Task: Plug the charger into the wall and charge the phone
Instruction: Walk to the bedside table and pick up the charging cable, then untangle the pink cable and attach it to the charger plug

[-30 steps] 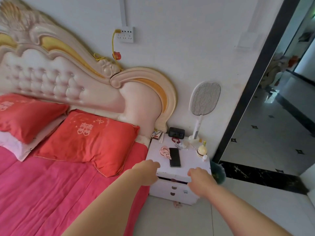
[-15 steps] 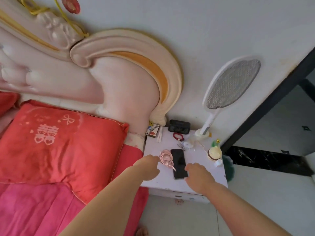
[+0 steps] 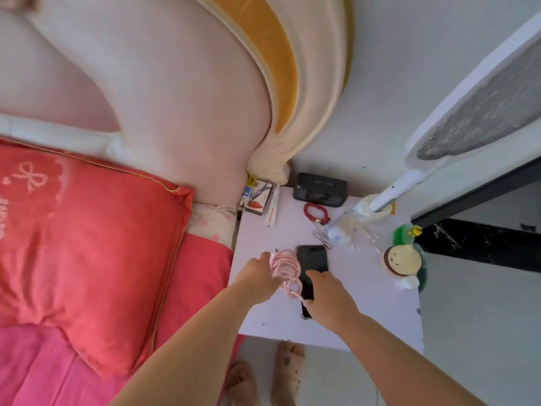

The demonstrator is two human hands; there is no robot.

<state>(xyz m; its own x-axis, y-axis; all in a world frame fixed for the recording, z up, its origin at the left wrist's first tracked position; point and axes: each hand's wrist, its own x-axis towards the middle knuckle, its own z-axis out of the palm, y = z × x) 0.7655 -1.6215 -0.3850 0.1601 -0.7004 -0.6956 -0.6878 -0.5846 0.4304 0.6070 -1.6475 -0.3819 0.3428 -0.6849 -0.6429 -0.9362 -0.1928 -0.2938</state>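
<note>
Both hands reach onto the bedside worktop for the cable and the phone.

The left hand touches the coiled pink charger cable, though whether its fingers have closed on it I cannot tell. The right hand rests spread and open over the near end of the black phone, which lies flat just beside the cable. A red pillow sits on the bed to the left.

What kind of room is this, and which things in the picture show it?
Most likely a bedroom in a home. A padded headboard stands against the wall, a red pillow lies on pink bedding, and a white bedside table holds a phone and small personal items.
</note>
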